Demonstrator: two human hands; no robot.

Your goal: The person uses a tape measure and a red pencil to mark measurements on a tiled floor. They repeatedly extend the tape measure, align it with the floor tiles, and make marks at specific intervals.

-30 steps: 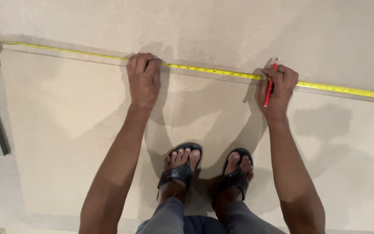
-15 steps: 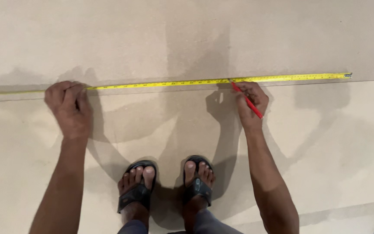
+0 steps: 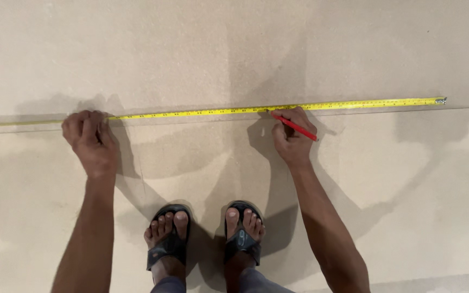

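Looking straight down here: a yellow tape measure [image 3: 278,108] is stretched flat across a big tan fibreboard sheet [image 3: 234,49], running along the edge where a second sheet sits on top, with its metal end hook [image 3: 441,100] way out to the right. The left hand [image 3: 90,142] has its fingers curled down, pinning the tape to the board, while the right hand [image 3: 294,138] has its grip closed around a red pencil [image 3: 294,126] whose tip sits right against the tape's lower edge. Both feet in black sandals [image 3: 204,239] are planted on the nearer sheet, between the arms.
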